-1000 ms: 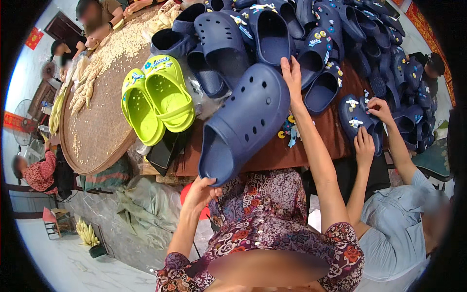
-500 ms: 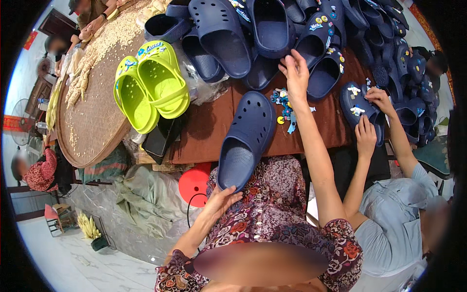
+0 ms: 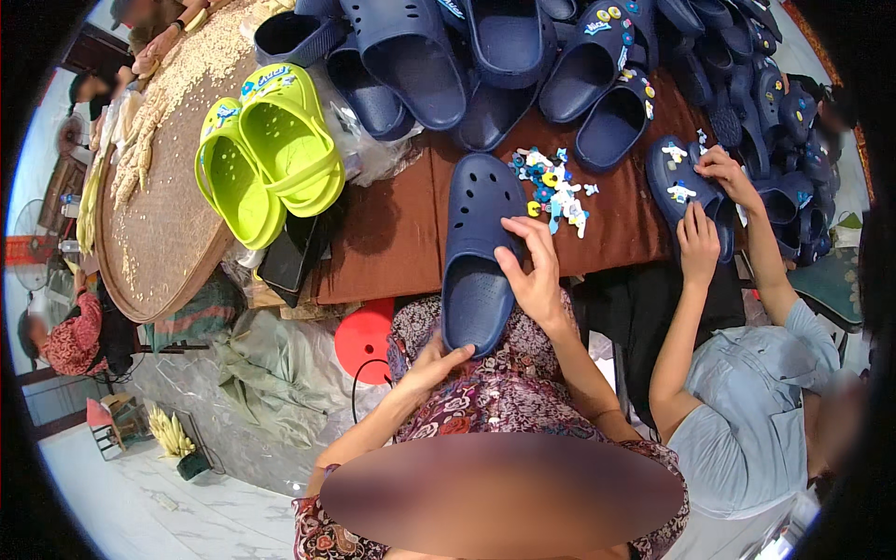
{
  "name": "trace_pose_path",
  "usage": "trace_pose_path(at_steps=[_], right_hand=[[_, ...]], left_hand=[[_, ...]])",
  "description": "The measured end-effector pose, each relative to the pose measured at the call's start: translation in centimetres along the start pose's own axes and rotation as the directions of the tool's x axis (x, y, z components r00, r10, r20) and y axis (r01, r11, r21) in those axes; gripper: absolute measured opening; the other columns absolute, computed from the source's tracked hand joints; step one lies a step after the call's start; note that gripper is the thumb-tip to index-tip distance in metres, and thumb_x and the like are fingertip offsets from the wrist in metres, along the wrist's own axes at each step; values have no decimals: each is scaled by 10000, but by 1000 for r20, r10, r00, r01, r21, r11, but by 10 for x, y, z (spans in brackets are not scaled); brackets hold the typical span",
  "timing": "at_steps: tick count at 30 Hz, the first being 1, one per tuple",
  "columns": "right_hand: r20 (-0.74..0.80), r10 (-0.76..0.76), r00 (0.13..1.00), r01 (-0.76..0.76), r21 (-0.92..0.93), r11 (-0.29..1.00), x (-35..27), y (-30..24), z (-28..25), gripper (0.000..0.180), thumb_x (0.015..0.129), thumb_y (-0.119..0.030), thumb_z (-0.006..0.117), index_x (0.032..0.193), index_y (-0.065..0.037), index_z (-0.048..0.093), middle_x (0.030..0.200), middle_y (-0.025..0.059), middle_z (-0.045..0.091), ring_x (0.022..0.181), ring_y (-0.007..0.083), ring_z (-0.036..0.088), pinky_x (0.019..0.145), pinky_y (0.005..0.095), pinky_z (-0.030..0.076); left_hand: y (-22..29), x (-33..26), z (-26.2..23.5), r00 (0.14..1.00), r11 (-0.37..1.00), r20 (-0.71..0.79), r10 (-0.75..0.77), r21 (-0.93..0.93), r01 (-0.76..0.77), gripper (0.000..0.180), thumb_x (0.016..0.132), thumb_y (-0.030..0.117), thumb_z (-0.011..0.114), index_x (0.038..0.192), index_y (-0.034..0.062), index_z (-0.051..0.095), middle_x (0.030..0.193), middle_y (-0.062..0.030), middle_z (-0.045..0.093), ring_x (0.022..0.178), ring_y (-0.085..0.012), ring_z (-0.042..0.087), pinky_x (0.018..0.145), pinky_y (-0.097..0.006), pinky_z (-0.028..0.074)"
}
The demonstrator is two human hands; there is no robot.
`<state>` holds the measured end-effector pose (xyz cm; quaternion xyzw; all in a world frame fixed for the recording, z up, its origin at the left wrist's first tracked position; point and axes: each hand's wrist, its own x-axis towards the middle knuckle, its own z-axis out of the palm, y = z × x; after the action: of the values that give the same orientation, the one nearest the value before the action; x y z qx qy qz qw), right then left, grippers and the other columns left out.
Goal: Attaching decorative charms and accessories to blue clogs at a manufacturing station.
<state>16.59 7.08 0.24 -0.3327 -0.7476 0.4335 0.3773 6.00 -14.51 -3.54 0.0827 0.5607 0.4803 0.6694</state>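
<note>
The right hand (image 3: 534,271) lies on the upper of a navy clog (image 3: 479,252), fingers spread and curved over its edge. The left hand (image 3: 431,366) cups the clog's heel from below, fingers bent around it. The clog rests partly on the brown table (image 3: 392,233), partly over the person's lap. Just beyond its toe lies a cluster of small coloured charms (image 3: 553,182). Lime clogs (image 3: 266,159) sit to the left. A co-worker's hands (image 3: 700,238) handle another clog (image 3: 681,191) on the right.
</note>
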Motion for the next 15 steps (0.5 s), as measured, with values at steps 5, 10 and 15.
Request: trace_pose_path(at_steps=[5,10,15], right_hand=[[123,-56,991,75,-156,985,-8,-4,-5,494,919,-293,728,1339,-62,613,1337,184,540,1272,372,509,1077,460,405],[164,-108,980,144,-222,964,-6,-1,-2,499,930,-268,707,1376,-72,598,1374,173,529,1301,385,490,1096,478,395],[227,-114,967,160,-198,967,-3,-1,-6,473,930,-177,689,1386,-79,609,1402,163,532,1348,371,477,1117,453,381]], left_hand=[[48,7,1,710,567,-142,690,715,-408,829,853,134,775,1514,-29,301,1397,-215,444,1318,-322,472,1131,-413,372],[99,32,10,611,510,-116,783,682,-524,721,869,64,738,1505,39,399,1414,-130,465,1305,-251,493,1058,-370,446],[101,52,20,599,507,-74,798,619,-600,510,854,-31,646,1348,91,610,1266,-116,580,1092,-233,606,889,-332,521]])
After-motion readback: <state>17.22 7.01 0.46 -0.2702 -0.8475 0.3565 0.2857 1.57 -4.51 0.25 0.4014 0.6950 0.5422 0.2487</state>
